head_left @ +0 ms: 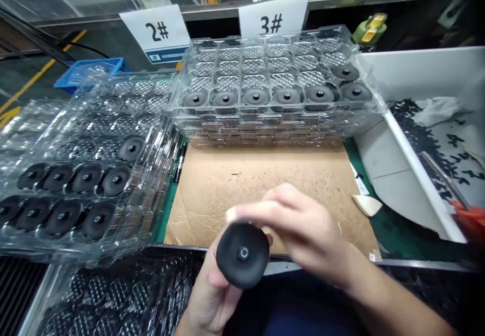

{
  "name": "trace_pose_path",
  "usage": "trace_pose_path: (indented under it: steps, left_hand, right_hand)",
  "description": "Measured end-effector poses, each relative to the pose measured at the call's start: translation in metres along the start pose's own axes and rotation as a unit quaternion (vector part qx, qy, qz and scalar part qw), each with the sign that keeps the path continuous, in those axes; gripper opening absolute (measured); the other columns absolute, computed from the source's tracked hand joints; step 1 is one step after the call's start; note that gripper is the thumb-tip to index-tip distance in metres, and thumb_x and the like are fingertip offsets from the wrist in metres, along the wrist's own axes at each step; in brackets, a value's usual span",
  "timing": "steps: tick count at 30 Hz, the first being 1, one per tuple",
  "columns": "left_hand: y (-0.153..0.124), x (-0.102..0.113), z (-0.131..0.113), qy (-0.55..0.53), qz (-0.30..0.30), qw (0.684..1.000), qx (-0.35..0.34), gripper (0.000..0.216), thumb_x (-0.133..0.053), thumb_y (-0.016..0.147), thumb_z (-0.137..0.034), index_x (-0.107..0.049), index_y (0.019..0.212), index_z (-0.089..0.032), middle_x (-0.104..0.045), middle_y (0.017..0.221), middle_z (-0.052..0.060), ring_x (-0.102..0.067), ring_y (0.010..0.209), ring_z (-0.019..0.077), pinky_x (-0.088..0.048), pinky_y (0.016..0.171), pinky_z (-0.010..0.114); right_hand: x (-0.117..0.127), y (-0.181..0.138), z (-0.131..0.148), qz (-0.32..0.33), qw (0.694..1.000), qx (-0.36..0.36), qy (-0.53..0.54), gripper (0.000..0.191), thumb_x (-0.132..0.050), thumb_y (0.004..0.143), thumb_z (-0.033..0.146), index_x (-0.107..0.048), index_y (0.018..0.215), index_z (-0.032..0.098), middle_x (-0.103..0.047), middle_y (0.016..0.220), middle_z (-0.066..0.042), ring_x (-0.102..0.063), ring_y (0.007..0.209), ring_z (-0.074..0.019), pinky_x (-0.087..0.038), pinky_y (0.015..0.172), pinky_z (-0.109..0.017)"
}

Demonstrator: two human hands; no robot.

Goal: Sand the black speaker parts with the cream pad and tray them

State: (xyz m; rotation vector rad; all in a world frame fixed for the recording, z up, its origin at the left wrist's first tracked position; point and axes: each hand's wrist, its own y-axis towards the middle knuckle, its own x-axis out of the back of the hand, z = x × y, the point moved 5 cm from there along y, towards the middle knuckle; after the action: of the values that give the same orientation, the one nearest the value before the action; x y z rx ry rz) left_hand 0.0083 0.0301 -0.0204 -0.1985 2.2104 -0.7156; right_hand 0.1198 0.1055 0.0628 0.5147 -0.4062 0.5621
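Observation:
A round black disc part [242, 255] with a small centre hub is held low in the middle of the view, over the front edge of the bench. My left hand [208, 298] grips it from below with fingers curled round its rim. My right hand [303, 232] comes in from the right and pinches the disc's top edge with thumb and forefinger. A sheet of brown cardboard [261, 184] lies just behind both hands.
A stack of clear blister trays [273, 121] holding several black discs stands behind the cardboard under a "3#" sign. Another clear tray stack [79, 174] with discs lies at left under "2#". A white bin [417, 174] with black trimmings sits at right.

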Motion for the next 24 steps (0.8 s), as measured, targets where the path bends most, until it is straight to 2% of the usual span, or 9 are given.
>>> trace_pose_path:
  steps: [3,6,9,12,15,17,20,22,24]
  left_hand:
    - [-0.004,0.000,-0.006,-0.060,0.096,0.994,0.001,0.061,-0.075,0.050,-0.051,-0.063,0.107,-0.032,-0.066,0.111,0.002,-0.060,0.103,0.0274,-0.040,0.097,0.039]
    - [-0.004,0.002,-0.007,-0.097,0.176,0.979,-0.014,0.057,-0.071,0.060,-0.046,-0.059,0.114,-0.029,-0.064,0.117,0.003,-0.060,0.105,0.0236,-0.044,0.093,0.031]
    - [0.000,0.003,-0.003,-0.103,0.200,0.974,-0.017,0.059,-0.068,0.064,-0.045,-0.056,0.119,-0.028,-0.061,0.120,0.005,-0.059,0.106,0.0260,-0.048,0.087,0.030]
    - [0.002,-0.002,0.000,-0.093,0.200,0.975,0.004,0.061,-0.069,0.061,-0.046,-0.056,0.118,-0.027,-0.062,0.119,0.006,-0.059,0.105,0.0266,-0.048,0.086,0.030]
    - [0.001,-0.007,0.002,-0.080,0.194,0.977,0.029,0.063,-0.072,0.056,-0.047,-0.059,0.114,-0.025,-0.066,0.112,0.006,-0.063,0.099,0.0252,-0.048,0.085,0.029]
    - [0.000,-0.007,0.004,-0.070,0.174,0.981,0.053,0.064,-0.074,0.055,-0.047,-0.061,0.112,-0.022,-0.068,0.107,0.006,-0.063,0.097,0.0236,-0.048,0.085,0.027]
    - [0.001,-0.001,0.010,-0.052,0.134,0.986,0.089,0.049,-0.071,0.067,-0.038,-0.062,0.112,-0.019,-0.069,0.104,0.005,-0.061,0.100,0.0205,-0.045,0.090,0.025]
    - [0.001,0.003,0.010,-0.051,0.135,0.986,0.081,0.049,-0.072,0.067,-0.036,-0.061,0.112,-0.020,-0.069,0.103,0.005,-0.062,0.098,0.0202,-0.045,0.090,0.026]
    - [0.001,0.007,0.010,-0.057,0.141,0.986,0.063,0.056,-0.076,0.059,-0.039,-0.063,0.110,-0.021,-0.069,0.102,0.005,-0.064,0.095,0.0211,-0.047,0.087,0.027]
  right_hand:
    - [-0.001,-0.029,-0.044,-0.068,0.981,-0.181,-0.008,0.028,-0.041,0.093,0.018,-0.056,0.115,0.026,-0.060,0.100,-0.003,-0.055,0.089,-0.0153,-0.045,0.074,-0.026]
    - [-0.026,-0.068,-0.074,-0.008,0.966,-0.257,-0.012,0.029,-0.040,0.093,0.022,-0.054,0.118,0.028,-0.061,0.098,-0.004,-0.057,0.088,-0.0168,-0.047,0.072,-0.028]
    - [-0.047,-0.092,-0.090,0.057,0.967,-0.245,-0.031,0.029,-0.040,0.092,0.021,-0.056,0.115,0.026,-0.063,0.091,-0.004,-0.058,0.082,-0.0180,-0.048,0.073,-0.033]
    - [-0.037,-0.091,-0.087,0.043,0.967,-0.246,-0.054,0.026,-0.042,0.091,0.021,-0.058,0.112,0.025,-0.064,0.096,-0.004,-0.058,0.087,-0.0199,-0.046,0.077,-0.036]
    - [-0.003,-0.066,-0.054,-0.045,0.972,-0.225,-0.046,0.026,-0.043,0.092,0.021,-0.054,0.115,0.028,-0.061,0.106,-0.001,-0.056,0.094,-0.0168,-0.045,0.076,-0.029]
    - [0.013,-0.043,-0.017,-0.066,0.990,-0.116,-0.048,0.028,-0.045,0.092,0.020,-0.052,0.118,0.029,-0.062,0.102,0.000,-0.057,0.086,-0.0144,-0.043,0.069,-0.026]
    - [0.009,-0.018,0.021,0.059,0.994,0.057,-0.069,0.028,-0.040,0.093,0.020,-0.056,0.115,0.027,-0.063,0.083,0.000,-0.053,0.068,-0.0137,-0.037,0.062,-0.030]
    - [0.003,-0.010,0.019,0.134,0.986,0.045,-0.091,0.031,-0.039,0.089,0.013,-0.061,0.107,0.027,-0.059,0.074,0.002,-0.049,0.062,-0.0131,-0.032,0.061,-0.030]
    - [-0.001,-0.006,0.009,0.165,0.978,0.005,-0.127,0.035,-0.041,0.083,0.007,-0.061,0.103,0.027,-0.057,0.072,0.002,-0.046,0.063,-0.0135,-0.029,0.061,-0.031]
